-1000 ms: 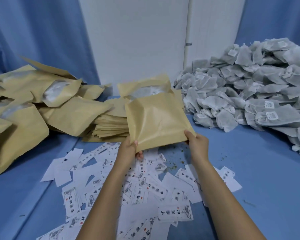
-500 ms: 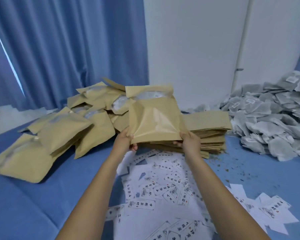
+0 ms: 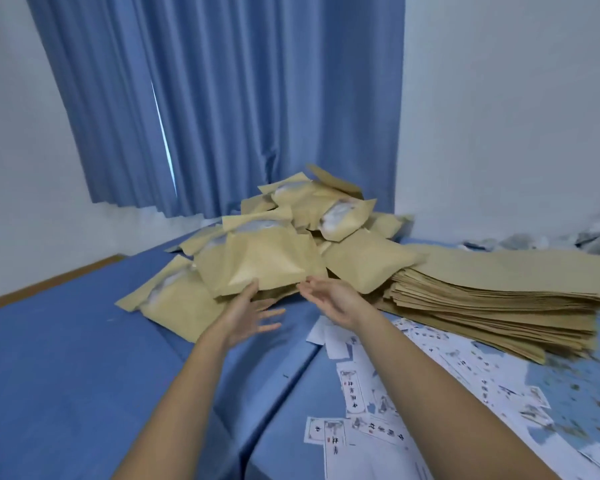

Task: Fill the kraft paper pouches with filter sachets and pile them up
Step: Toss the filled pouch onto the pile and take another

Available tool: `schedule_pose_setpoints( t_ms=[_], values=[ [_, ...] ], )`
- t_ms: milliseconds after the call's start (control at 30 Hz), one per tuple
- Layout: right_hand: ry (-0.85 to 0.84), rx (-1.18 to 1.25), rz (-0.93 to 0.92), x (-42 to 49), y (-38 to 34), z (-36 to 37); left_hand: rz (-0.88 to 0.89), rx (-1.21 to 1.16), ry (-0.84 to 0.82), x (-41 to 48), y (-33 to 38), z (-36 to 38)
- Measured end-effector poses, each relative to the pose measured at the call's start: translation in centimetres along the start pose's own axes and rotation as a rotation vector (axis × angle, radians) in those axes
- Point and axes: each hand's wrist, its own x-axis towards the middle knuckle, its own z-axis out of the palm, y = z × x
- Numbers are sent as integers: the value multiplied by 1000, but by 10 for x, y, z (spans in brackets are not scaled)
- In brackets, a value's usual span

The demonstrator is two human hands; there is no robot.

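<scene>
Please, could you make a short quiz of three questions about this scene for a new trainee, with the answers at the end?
1. True or false: the right hand holds a filter sachet.
2. Where is the flat stack of empty pouches, seen from the pile of filled pouches? A) on its left B) on its right C) behind it, at the curtain
3. What lies scattered beside the right forearm?

Key
1. False: it is open and holds nothing.
2. B
3. Printed paper labels.
</scene>
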Motion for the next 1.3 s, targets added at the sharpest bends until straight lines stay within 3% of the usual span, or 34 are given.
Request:
schedule_pose_setpoints(
  t_ms=[67,267,367,467,533,667,800,900,967,1033,1100,1167,1200,1233,1300],
  values=[
    [64,-249,-34,-4,4,-11,-28,59,0,7,-9,15],
    [617,-1367,-336,-32,-47,-95,-43,162,-46,34,-30,69],
    [897,-1856,-176,-52,-87,-154,-73,228,-69,43,-43,101],
    [973,-1989,134,-77,-115,-197,-119,317,-113,51,-56,133],
    [1009,-2115,207,-94,-122,-216,-82,415,-166,58,-66,156],
    [976,-2348,-147,-116,-121,-234,230,647,-203,70,-87,205],
    [926,-2193,-361,-138,-108,-229,815,1353,-270,71,-109,252],
    [766,-2082,-449,-157,-88,-214,1052,1726,-338,64,-122,286],
    [737,-1936,-444,-176,-83,-211,1042,1759,-368,56,-130,299],
    [945,-1649,-492,-200,-89,-218,1049,1688,-400,46,-138,298],
    [1116,-1145,-407,-226,-105,-226,1212,1561,-459,30,-143,289],
    [975,-461,-251,-245,-121,-235,1414,1424,-601,18,-146,279],
    [909,-290,-200,-251,-124,-239,1466,1405,-697,12,-146,275],
    [889,-264,-168,-256,-124,-243,1439,1422,-786,6,-146,273],
    [940,-303,-189,-259,-116,-247,1150,1443,-848,-6,-151,281]
  ],
)
